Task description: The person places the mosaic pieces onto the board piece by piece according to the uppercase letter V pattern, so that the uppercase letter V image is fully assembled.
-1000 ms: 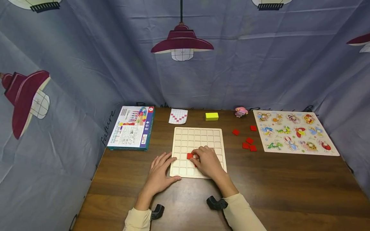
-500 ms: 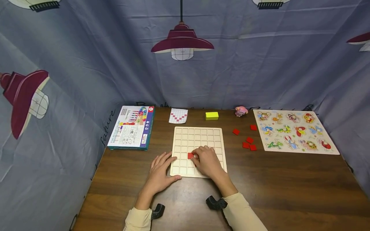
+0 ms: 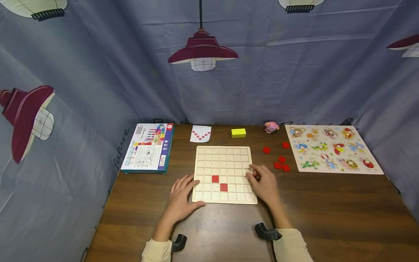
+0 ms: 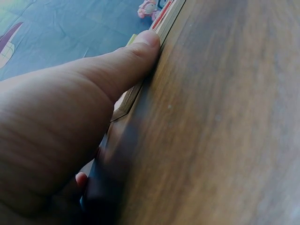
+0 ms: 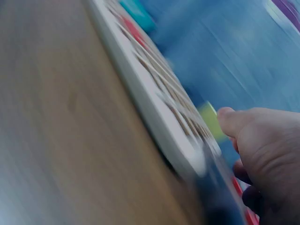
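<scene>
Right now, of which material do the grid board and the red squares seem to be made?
The grid board looks like wood, matte, judging by its pale beige face and brownish edge. Red squares may be painted wood or plastic: evenly coloured, too small to tell.

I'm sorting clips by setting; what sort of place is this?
Probably a curtained play corner: a brown wood-grain table holds a pale square wooden grid board and a white rectangular insect-picture board, before a blue-grey lamp-print fabric curtain.

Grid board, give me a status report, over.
Left hand touching grid board at left. Right hand at right edge, no tile seen in it. Two red tiles on board, set diagonally. Nothing covering either.
</scene>
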A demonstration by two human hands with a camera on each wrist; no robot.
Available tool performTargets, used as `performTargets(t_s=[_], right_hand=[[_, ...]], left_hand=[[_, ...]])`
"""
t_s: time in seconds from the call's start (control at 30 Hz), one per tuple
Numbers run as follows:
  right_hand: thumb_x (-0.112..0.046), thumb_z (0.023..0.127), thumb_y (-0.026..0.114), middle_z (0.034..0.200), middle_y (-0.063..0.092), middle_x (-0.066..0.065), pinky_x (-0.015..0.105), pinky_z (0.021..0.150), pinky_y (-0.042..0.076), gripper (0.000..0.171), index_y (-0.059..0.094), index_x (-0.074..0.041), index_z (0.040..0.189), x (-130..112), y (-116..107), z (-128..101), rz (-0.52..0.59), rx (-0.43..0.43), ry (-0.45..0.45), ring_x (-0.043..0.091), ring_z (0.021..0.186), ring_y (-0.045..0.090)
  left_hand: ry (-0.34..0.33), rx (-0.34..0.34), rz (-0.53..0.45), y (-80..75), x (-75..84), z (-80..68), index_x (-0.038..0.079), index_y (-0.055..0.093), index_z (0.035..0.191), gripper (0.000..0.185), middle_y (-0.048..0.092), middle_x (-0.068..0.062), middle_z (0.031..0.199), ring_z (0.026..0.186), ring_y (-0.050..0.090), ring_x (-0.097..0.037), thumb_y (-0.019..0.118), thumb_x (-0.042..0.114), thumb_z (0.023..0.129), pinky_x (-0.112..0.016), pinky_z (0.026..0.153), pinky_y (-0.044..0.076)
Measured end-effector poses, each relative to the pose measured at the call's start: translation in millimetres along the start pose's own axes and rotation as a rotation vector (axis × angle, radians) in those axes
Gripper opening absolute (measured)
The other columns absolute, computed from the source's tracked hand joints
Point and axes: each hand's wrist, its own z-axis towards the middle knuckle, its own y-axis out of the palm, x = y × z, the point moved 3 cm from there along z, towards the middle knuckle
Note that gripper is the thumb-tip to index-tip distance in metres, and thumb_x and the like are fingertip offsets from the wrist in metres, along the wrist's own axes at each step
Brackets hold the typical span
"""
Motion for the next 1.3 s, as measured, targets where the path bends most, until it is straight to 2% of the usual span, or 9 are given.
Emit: performTargets(t_s=[0.1,0.23,0.37,0.5,0.67,0.8,1.0,1.17,1.3], right_hand=[[-0.014,0.086,0.082,0.079,0.06,0.005,0.023,0.064,0.039,0.025,0.075,-0.002,0.107,31,-24,-3,-0.042,0.125,0.08,0.013,0.071,0.051],[-0.015,0.087,0.081,0.083,0.062,0.014,0.031,0.067,0.039,0.028,0.073,0.0,0.109,61,-49,-8,-0.106,0.25,0.217,0.023,0.073,0.053],[-0.02,0.089,0.08,0.087,0.06,0.016,0.04,0.073,0.04,0.036,0.071,0.003,0.115,75,-59,-13,-0.136,0.256,0.344,0.031,0.079,0.055],[-0.023,0.089,0.08,0.088,0.059,0.017,0.049,0.078,0.044,0.04,0.069,0.005,0.117,79,-58,-13,-0.153,0.231,0.4,0.035,0.085,0.057],[-0.021,0.094,0.072,0.09,0.058,0.018,0.056,0.08,0.045,0.034,0.067,0.006,0.115,77,-56,-11,-0.181,0.189,0.416,0.04,0.087,0.057],[-0.015,0.094,0.064,0.09,0.058,0.02,0.059,0.081,0.045,0.028,0.066,0.007,0.113,76,-56,-9,-0.182,0.192,0.402,0.043,0.089,0.058],[-0.023,0.095,0.066,0.092,0.056,0.019,0.058,0.079,0.044,0.034,0.064,0.006,0.112,77,-54,-8,-0.203,0.165,0.434,0.041,0.089,0.056],[-0.012,0.092,0.06,0.091,0.057,0.021,0.059,0.08,0.045,0.03,0.064,0.009,0.113,76,-56,-13,-0.187,0.179,0.398,0.043,0.09,0.057],[-0.008,0.091,0.063,0.091,0.056,0.024,0.059,0.082,0.045,0.032,0.063,0.012,0.116,74,-64,-21,-0.18,0.172,0.378,0.045,0.09,0.056]], left_hand=[[-0.008,0.007,0.002,0.3,-1.6,-2.8,0.02,0.059,0.142,0.077,0.046,-0.008,0.159,0.152,0.033,-0.035,0.085,0.054,0.077,-0.058,0.126,0.018],[0.001,0.012,0.001,0.6,-2.8,-4.4,0.02,0.059,0.142,0.078,0.046,-0.009,0.158,0.151,0.034,-0.035,0.085,0.053,0.077,-0.059,0.126,0.018],[0.0,0.006,0.002,0.5,-3.8,-3.3,0.02,0.057,0.144,0.079,0.045,-0.009,0.16,0.152,0.033,-0.035,0.084,0.053,0.077,-0.058,0.127,0.017],[-0.008,-0.007,0.004,-0.2,-4.1,-1.4,0.021,0.056,0.145,0.08,0.044,-0.008,0.16,0.153,0.032,-0.033,0.084,0.055,0.077,-0.056,0.127,0.016],[0.006,0.012,0.009,-1.4,-3.6,-2.1,0.02,0.058,0.143,0.079,0.046,-0.01,0.158,0.152,0.034,-0.036,0.085,0.053,0.077,-0.059,0.125,0.019],[0.014,0.025,0.022,-1.1,-3.7,-0.7,0.019,0.058,0.143,0.079,0.047,-0.01,0.158,0.151,0.035,-0.036,0.085,0.053,0.076,-0.06,0.124,0.02],[0.015,0.018,0.024,-1.6,-2.6,0.5,0.019,0.058,0.143,0.078,0.047,-0.01,0.158,0.151,0.035,-0.036,0.084,0.053,0.077,-0.06,0.125,0.02],[0.006,0.008,0.019,-2.1,-2.5,-1.4,0.02,0.058,0.143,0.079,0.046,-0.009,0.158,0.151,0.034,-0.036,0.085,0.053,0.077,-0.058,0.126,0.019],[0.024,0.008,0.032,-1.0,-2.0,-1.2,0.02,0.057,0.143,0.079,0.046,-0.009,0.158,0.151,0.035,-0.036,0.083,0.055,0.077,-0.059,0.125,0.02]])
